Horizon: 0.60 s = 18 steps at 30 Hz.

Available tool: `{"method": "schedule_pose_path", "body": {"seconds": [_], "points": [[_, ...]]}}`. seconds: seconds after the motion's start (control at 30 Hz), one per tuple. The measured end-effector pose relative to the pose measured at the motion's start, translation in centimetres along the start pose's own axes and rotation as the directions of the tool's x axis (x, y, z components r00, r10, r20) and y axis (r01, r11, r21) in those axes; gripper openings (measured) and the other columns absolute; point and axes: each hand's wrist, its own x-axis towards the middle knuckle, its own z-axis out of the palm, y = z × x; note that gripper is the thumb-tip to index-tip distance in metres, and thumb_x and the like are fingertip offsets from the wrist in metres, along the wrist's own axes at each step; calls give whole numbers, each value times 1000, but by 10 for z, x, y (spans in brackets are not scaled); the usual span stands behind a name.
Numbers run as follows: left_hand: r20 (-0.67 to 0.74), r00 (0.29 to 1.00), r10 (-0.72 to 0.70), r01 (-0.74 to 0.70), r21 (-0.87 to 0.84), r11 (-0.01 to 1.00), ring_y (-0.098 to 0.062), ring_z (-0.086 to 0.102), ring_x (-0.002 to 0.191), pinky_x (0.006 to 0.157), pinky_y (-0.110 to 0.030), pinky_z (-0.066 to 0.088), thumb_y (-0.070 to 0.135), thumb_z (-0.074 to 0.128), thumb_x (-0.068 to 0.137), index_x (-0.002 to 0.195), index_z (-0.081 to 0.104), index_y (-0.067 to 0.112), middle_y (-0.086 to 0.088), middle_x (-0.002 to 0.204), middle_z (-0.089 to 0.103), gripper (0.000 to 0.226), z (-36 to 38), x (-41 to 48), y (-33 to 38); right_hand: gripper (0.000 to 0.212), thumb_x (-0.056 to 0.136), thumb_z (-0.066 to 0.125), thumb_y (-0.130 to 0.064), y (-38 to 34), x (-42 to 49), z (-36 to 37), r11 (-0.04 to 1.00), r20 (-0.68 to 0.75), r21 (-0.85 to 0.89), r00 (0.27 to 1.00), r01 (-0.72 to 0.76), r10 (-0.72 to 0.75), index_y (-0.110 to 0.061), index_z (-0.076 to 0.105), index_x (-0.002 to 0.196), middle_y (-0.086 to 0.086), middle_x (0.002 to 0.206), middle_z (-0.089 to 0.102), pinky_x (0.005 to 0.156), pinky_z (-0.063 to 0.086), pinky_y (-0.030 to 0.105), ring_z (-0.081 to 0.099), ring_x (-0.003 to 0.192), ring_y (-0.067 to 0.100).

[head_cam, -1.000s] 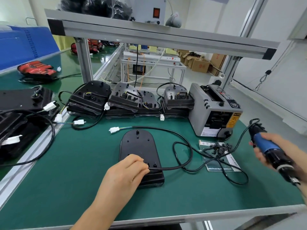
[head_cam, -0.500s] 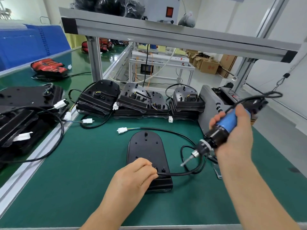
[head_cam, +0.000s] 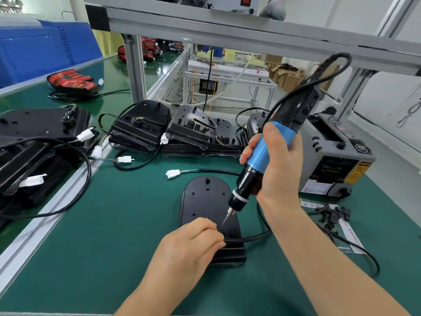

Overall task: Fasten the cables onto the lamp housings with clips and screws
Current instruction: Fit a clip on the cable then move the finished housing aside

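left hand (head_cam: 193, 245) pinches the black cable (head_cam: 255, 237) down at the near end of the lamp housing (head_cam: 205, 201), which lies flat on the green mat (head_cam: 114, 236). right hand (head_cam: 278, 165) grips the blue electric screwdriver (head_cam: 259, 153), tilted, bit tip right by the left fingertips. white connector (head_cam: 172, 173) lies just past the housing. black clips (head_cam: 332, 214) piled on the right, grey tape dispenser (head_cam: 337, 160) behind them.
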Motion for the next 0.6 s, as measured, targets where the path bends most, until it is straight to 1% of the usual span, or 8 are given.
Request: {"method": "schedule_pose_path", "body": {"seconds": [0.3,0.37,0.47,0.6], "points": [[5,1000,29,-29,28,999,-7,65,74,65,-21,52,20,68,78,79,73,17,8,85,66,6,0,1,1,15,86,61,-21,1,-1,6,998,96,-56,995,8,-3,-17,50,94,4,66,55,50,47,29,52,50,18],[8,1000,28,-28,26,999,-7,65,74,64,-22,52,24,65,82,79,73,18,8,85,66,10,-1,2,1,16,86,62,-22,0,-1,6,998,121,-62,993,10,-3,-17,50,96,4,66,55,50,47,29,52,50,18],[20,999,29,-29,23,999,-7,64,73,64,-22,52,27,54,87,79,72,18,7,86,65,21,-2,2,1,22,83,63,-25,-1,-2,9,997,176,-78,984,14,0,-15,50,98,4,67,56,51,48,29,53,50,19],[10,1000,12,-12,1,1000,-10,65,72,61,-25,53,27,54,87,79,71,17,6,86,64,21,-1,2,0,24,80,64,-27,-2,-3,14,996,228,-86,974,23,-3,-13,51,95,7,67,56,50,47,30,53,49,20]]}}
